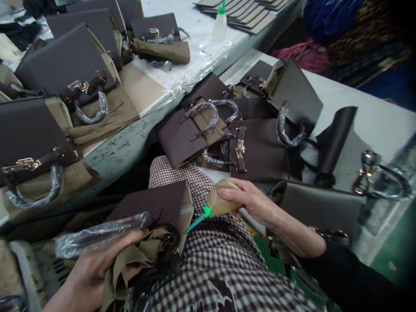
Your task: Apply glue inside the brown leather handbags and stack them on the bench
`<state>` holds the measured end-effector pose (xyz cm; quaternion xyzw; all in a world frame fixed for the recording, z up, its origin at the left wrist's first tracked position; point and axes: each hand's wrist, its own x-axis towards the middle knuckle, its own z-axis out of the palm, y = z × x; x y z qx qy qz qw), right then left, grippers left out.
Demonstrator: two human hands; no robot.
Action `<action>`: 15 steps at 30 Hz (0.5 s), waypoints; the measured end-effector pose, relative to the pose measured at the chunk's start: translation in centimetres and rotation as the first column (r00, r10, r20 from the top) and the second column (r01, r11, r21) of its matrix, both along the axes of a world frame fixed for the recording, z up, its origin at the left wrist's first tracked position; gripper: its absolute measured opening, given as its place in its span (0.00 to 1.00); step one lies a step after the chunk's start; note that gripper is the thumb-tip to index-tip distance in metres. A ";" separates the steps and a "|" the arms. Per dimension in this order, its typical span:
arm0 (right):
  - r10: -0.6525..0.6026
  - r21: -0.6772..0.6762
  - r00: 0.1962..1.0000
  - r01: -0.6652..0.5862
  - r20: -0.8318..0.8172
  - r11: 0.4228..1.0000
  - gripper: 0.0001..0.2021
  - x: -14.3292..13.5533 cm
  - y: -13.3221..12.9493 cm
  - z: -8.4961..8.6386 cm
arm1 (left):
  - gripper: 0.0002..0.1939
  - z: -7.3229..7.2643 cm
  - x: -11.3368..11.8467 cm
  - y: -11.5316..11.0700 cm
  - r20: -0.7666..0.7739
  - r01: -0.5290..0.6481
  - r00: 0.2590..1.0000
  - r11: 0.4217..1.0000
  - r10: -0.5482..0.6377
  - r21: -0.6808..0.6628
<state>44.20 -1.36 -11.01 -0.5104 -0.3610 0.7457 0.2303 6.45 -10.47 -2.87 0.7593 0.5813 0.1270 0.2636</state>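
Observation:
My right hand (pixel 250 197) is closed round a squeeze bottle (pixel 218 200) of yellowish liquid. Its green nozzle points down and left, the tip at the edge of a dark brown handbag (pixel 152 201) on my lap. The bag's pale inner side edge faces the nozzle; whether the tip touches it I cannot tell. With my left hand (pixel 94 264) I grip the bag by its olive lining (pixel 139 255), which is bunched up out of the opening. A plastic-wrapped handle (pixel 100 234) lies over that hand. The fingertips are partly hidden by the cloth.
Several dark handbags (pixel 260 147) with wrapped handles lie on the white table ahead. More handbags (pixel 71 60) stand on the left table, beside a second squeeze bottle (pixel 220 26) and stacked panels (pixel 240 13). A pale plastic basket (pixel 27 268) is at lower left.

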 end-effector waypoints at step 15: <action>-0.138 -0.100 0.985 0.127 -0.106 0.987 0.20 -1.2 -3.6 2.4 | 0.19 -0.8 -0.8 -1.4 0.024 -0.014 1.000 0.996 0.016 -0.085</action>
